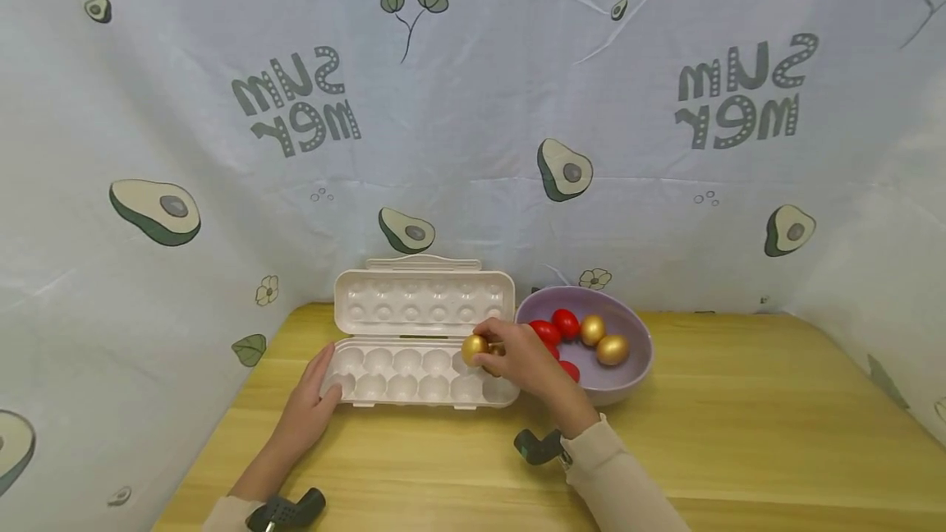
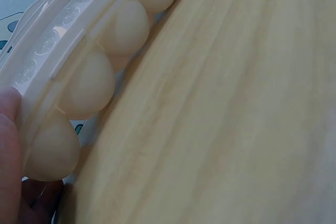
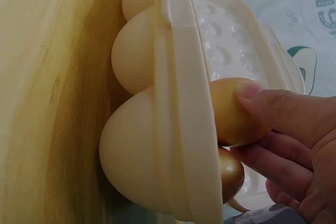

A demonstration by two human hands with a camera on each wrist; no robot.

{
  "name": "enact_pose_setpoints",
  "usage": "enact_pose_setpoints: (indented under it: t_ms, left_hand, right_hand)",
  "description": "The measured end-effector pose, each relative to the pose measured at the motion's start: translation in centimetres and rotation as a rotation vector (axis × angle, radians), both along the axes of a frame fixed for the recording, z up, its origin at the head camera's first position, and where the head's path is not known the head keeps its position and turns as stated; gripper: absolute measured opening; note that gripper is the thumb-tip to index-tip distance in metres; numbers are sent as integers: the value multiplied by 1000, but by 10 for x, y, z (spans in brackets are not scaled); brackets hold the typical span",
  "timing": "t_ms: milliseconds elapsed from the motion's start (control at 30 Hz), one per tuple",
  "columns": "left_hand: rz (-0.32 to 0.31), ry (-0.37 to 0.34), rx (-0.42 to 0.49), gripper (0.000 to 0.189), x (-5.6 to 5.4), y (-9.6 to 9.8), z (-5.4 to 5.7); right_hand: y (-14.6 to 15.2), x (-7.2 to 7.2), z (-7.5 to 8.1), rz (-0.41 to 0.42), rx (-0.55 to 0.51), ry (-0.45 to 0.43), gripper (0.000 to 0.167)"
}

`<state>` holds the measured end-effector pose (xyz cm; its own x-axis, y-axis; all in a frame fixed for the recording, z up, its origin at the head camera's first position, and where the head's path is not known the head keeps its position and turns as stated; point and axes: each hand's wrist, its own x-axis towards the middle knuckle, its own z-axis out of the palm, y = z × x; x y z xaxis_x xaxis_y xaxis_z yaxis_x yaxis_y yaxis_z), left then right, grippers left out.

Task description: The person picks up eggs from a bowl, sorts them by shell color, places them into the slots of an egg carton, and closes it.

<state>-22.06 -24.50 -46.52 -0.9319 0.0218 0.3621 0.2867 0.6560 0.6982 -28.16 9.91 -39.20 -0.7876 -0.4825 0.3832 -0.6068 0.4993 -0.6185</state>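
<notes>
Right fingers (image 3: 286,170) pinching gold egg (image 3: 228,113) over carton (image 3: 194,103), left fingers (image 1: 318,365) around its left end

Soft, even brightness in the head view; dimmer, hazier pictures at the wrists.
The light source lies out of frame; the cloth backdrop (image 1: 473,121) looks cool and pale, and small glints mark the gold eggs (image 1: 613,350) and the dimpled lid (image 3: 226,38). Wide-angle stretch shows toward the head view's edges. In the left wrist view the tabletop (image 2: 210,103) is washed out, its grain soft; in the right, a brown shadow darkens it.
</notes>
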Motion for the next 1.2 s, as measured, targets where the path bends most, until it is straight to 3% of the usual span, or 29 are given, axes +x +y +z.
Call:
enact_pose_setpoints:
  t_ms: [467, 667, 1200]
  left_hand:
    - [-5, -29, 18, 62, 1, 2, 4]
    - [-6, -20, 18, 61, 1, 2, 4]
    - [-6, -4, 1, 61, 2, 0, 3]
  right_hand:
    - [-2, 1, -2, -37, 105, 94, 32]
    - [-4, 1, -2, -53, 143, 139, 23]
    - [-4, 1, -3, -88, 152, 151, 21]
